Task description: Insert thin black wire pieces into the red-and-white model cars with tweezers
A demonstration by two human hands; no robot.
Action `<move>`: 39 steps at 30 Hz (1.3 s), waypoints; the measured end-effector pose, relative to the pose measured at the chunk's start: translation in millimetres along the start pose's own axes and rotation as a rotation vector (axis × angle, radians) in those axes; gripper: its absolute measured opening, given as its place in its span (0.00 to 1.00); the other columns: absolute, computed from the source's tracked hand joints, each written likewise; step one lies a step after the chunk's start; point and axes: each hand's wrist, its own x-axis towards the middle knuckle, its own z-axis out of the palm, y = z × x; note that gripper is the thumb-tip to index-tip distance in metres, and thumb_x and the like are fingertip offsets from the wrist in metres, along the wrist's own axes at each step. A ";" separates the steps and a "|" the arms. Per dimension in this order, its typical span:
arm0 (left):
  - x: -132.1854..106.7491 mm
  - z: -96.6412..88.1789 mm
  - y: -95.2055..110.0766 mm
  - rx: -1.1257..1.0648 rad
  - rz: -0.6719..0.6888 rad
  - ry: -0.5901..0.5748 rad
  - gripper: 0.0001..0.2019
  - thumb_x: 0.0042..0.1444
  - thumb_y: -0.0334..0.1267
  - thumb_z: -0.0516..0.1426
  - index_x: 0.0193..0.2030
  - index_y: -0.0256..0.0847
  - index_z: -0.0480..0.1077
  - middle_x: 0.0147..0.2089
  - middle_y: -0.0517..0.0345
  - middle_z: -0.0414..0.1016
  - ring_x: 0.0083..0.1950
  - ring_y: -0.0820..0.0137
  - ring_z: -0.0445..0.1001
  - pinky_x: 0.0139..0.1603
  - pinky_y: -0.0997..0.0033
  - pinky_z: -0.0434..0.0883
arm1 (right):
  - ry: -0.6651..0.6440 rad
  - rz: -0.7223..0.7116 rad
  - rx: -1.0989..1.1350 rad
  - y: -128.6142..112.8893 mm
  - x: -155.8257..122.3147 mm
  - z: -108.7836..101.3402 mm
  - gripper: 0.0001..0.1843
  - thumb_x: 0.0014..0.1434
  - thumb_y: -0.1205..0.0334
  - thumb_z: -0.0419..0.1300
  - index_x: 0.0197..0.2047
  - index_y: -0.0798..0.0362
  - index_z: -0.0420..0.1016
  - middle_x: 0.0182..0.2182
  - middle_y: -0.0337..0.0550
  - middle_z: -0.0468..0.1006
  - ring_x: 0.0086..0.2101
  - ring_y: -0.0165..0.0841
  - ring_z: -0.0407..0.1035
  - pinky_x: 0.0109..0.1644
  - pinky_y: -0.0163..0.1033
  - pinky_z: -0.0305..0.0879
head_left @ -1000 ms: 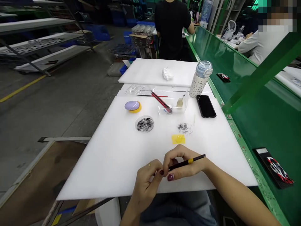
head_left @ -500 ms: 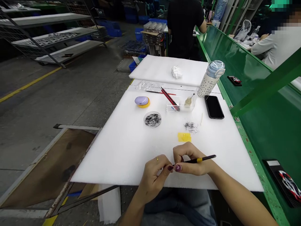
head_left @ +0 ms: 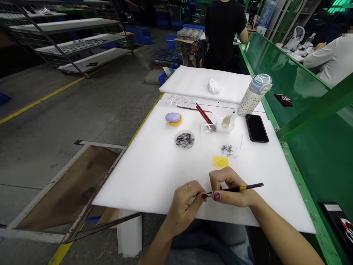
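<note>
My right hand [head_left: 230, 187] is closed around black tweezers [head_left: 249, 187] with a yellow band. Their rear end points right, past my wrist, and the thin tips reach left to my other hand. My left hand [head_left: 186, 202] is pinched thumb to index finger right at those tips; whatever lies in the pinch is too small to make out. Just beyond my hands a yellow sticky piece [head_left: 220, 161] lies on the white foam sheet [head_left: 154, 176]. Behind it is a loose pile of short black fibres [head_left: 227, 149], and a round clear dish [head_left: 184, 140] holds more.
A clear box [head_left: 206, 127] holds red pens [head_left: 205, 117] and a small bottle [head_left: 226, 120]. Around it are a purple-and-yellow case [head_left: 173, 118], a phone [head_left: 257, 128], a tumbler [head_left: 253, 96] and crumpled tissue [head_left: 213, 86]. A green metal frame [head_left: 293, 176] edges the right side.
The view has shifted slightly, so the scene sits a little farther right. My fingertips have come slightly apart, showing the thin tips between them; both grips stay the same.
</note>
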 end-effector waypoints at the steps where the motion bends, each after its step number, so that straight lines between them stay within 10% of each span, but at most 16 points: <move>1: 0.2 0.1 0.2 0.000 -0.002 0.002 0.18 0.71 0.44 0.51 0.30 0.40 0.70 0.26 0.61 0.71 0.27 0.74 0.68 0.29 0.73 0.64 | 0.003 -0.006 0.004 0.2 -0.1 -0.2 0.21 0.62 0.53 0.65 0.23 0.53 0.64 0.20 0.34 0.64 0.23 0.26 0.58 0.28 0.34 0.55; 28: -2.3 0.8 -3.9 -0.092 0.015 0.237 0.13 0.59 0.49 0.66 0.39 0.41 0.78 0.34 0.55 0.77 0.29 0.74 0.72 0.32 0.74 0.74 | 0.066 0.015 0.116 7.7 -7.8 -5.8 0.22 0.64 0.49 0.63 0.24 0.53 0.68 0.21 0.36 0.63 0.24 0.28 0.56 0.29 0.37 0.52; 39: -2.7 8.7 -2.3 0.030 0.125 0.274 0.04 0.58 0.33 0.66 0.40 0.42 0.77 0.35 0.58 0.78 0.31 0.75 0.74 0.31 0.77 0.76 | 0.048 0.024 0.120 9.2 -8.1 -6.3 0.21 0.64 0.50 0.63 0.25 0.53 0.68 0.22 0.36 0.63 0.25 0.28 0.57 0.29 0.37 0.52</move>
